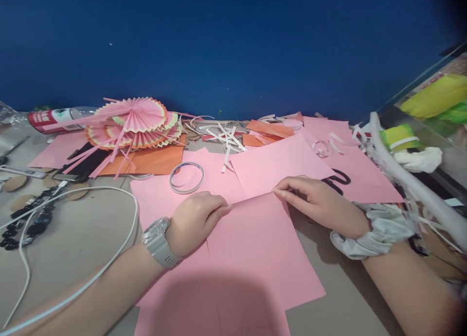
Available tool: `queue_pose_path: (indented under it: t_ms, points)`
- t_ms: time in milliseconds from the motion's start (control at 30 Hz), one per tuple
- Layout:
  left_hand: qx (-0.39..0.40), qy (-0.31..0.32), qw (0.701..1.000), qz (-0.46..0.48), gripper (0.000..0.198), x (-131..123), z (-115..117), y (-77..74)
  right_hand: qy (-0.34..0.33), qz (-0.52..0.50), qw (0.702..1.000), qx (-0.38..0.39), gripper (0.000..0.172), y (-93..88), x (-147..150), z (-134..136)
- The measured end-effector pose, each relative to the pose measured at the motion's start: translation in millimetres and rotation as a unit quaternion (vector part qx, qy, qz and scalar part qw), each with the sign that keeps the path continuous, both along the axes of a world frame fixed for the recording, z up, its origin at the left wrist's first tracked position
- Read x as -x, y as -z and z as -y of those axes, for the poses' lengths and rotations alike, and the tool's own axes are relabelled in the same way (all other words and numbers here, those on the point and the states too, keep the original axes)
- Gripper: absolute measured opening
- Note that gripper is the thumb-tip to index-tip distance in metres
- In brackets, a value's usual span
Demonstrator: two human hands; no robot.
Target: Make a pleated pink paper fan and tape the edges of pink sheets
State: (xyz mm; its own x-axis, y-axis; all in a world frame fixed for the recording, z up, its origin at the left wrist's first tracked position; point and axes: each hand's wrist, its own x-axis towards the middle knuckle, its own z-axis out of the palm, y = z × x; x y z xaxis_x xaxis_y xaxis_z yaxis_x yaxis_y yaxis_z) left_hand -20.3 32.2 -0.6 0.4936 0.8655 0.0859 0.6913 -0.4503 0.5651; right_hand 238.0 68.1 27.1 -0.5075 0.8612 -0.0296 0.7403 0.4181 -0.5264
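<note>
A sheet of pink paper lies between my hands, its far edge slightly raised in a straight, dark line. At the left end of that edge, my left hand pinches the paper. My right hand grips the other end between thumb and fingertips. More pink sheets are spread beneath and beyond, one of them a pink sheet just past the raised edge. A roll of narrow tape or ring rests on the paper beyond my left hand.
Pleated paper rosettes stand at the back left by a bottle. White paper strips and orange paper lie along the blue wall. A white cable crosses my left forearm. A clear bin is at right.
</note>
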Motion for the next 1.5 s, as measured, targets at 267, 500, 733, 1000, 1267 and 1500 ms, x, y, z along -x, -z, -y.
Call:
queue_pose_path:
  t_ms: [267,500,733,1000,1267,1500]
  points:
    - [0.006,-0.024,1.000,0.011,0.024,3,0,1.4,0.135,-0.036,0.989,-0.040,0.021,-1.7,-23,-7]
    - [0.008,-0.014,1.000,0.020,0.023,2,-1,0.5,-0.027,-0.006,0.998,-0.054,0.020,0.5,2,2]
    - [0.010,-0.025,0.999,0.032,0.025,3,-2,-0.3,0.060,-0.044,0.997,-0.022,0.022,3.0,-9,-1]
    - [-0.004,0.007,0.999,0.045,0.023,0,0,-4.4,-0.048,-0.023,0.994,-0.098,0.019,7.4,8,6]
    - [-0.018,-0.041,0.995,0.089,0.016,1,2,-1.8,-0.093,-0.014,0.990,-0.109,0.022,9.9,6,2]
    - [-0.020,-0.146,0.974,0.172,0.026,6,1,-1.9,0.032,-0.060,0.997,-0.040,0.020,10.5,10,4]
